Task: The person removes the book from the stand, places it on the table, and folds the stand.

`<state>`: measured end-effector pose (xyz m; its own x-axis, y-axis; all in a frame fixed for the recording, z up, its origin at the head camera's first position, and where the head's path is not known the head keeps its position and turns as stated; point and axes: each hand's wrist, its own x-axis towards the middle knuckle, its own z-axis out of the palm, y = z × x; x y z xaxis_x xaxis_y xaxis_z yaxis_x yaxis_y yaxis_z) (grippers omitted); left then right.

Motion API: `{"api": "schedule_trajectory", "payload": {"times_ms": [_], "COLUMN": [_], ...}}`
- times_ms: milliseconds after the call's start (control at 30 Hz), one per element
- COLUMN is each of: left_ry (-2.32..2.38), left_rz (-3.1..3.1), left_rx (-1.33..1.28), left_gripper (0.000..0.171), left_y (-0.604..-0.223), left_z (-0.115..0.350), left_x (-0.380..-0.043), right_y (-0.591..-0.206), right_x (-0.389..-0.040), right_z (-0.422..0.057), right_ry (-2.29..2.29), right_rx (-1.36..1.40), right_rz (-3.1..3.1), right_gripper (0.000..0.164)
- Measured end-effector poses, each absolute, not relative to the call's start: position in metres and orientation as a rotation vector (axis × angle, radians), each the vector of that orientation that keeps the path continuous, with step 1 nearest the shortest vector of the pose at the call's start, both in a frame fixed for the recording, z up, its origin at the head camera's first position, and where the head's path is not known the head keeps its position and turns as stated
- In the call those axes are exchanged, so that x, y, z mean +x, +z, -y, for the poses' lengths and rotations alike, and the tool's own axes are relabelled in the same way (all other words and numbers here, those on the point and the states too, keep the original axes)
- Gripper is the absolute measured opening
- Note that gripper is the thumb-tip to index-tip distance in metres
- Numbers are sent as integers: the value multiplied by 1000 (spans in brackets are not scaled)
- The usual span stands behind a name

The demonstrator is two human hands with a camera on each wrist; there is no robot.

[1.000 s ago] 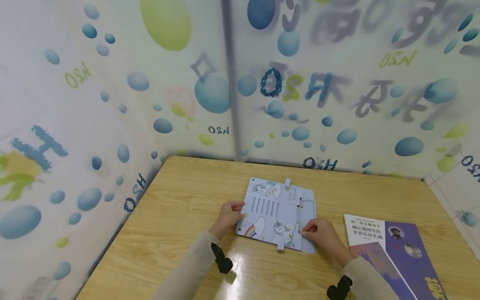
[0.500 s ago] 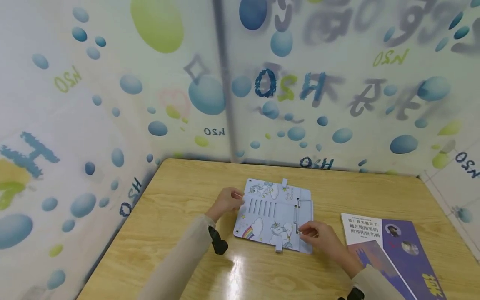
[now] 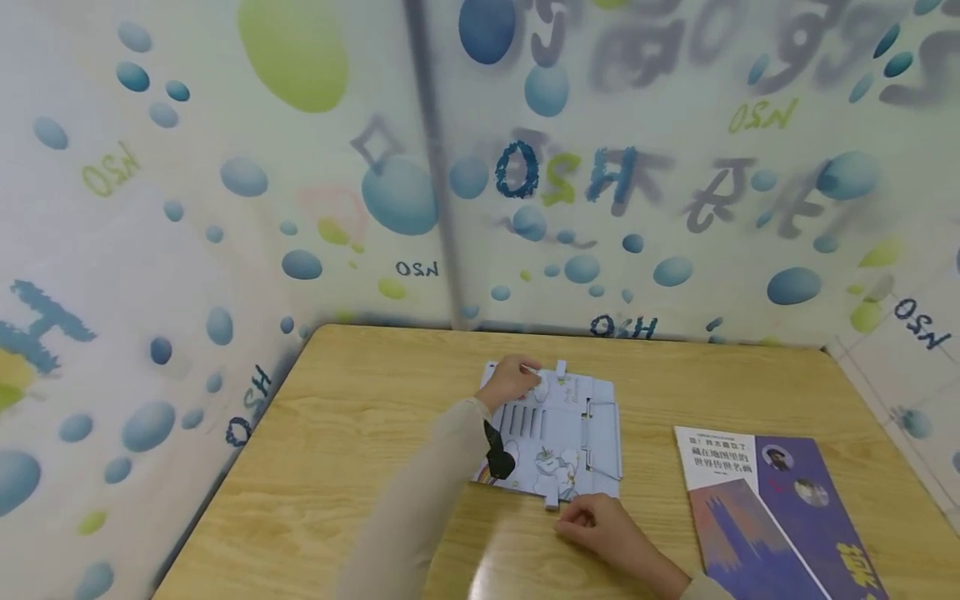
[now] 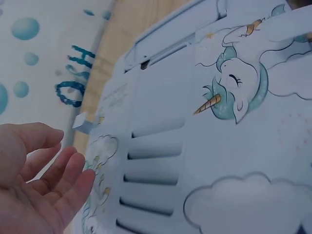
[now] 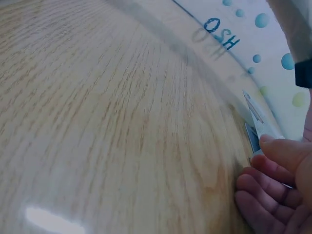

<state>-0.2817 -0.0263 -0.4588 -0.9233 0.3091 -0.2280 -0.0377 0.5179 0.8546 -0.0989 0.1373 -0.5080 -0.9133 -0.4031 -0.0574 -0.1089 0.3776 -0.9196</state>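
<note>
A pale unicorn-print book stand point(image 3: 566, 425) lies flat on the wooden table, with slots cut through its middle and a thin wire holder point(image 3: 619, 442) along its right side. My left hand point(image 3: 510, 382) hovers over its far-left part, beside the slots. In the left wrist view, the left fingers point(image 4: 73, 187) are relaxed with nothing between them, and the unicorn print point(image 4: 239, 83) shows beyond. My right hand point(image 3: 603, 529) is just off the stand's near edge, close to a small projecting tab point(image 3: 552, 502). Its fingers curl loosely and hold nothing.
Two overlapping books or booklets point(image 3: 817, 475), mostly purple, lie at the right of the table point(image 3: 360, 433). A second tab point(image 3: 561, 367) projects from the stand's far edge. Walls with blue and green bubble prints point(image 3: 405, 196) border the table behind and at the sides.
My left hand has gone from the stand's left edge to above its far-left part. My right hand has let go of the wire holder and come nearer, past the front edge.
</note>
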Motion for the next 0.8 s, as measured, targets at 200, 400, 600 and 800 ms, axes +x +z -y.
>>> {"api": "schedule_trajectory", "payload": {"times_ms": [200, 400, 600, 800], "left_ry": [1295, 1321, 1210, 1190], "left_rz": [-2527, -2508, -2533, -2560], "left_rx": [197, 248, 302, 315], "left_gripper": [32, 39, 40, 38], "left_y": [-473, -483, -484, -480], "left_z": [15, 11, 2, -10], "left_x": [-290, -294, -296, -294], "right_y": [-512, -517, -522, -523], "right_x": [-104, -105, -103, -103], "right_z": [-127, -122, -122, -126], "right_ry": [-1496, -1483, -1460, -1495], "right_rx": [-411, -368, -276, -192], "right_rz": [-2372, -2441, -2513, -2489], "right_gripper": [20, 25, 29, 27]}}
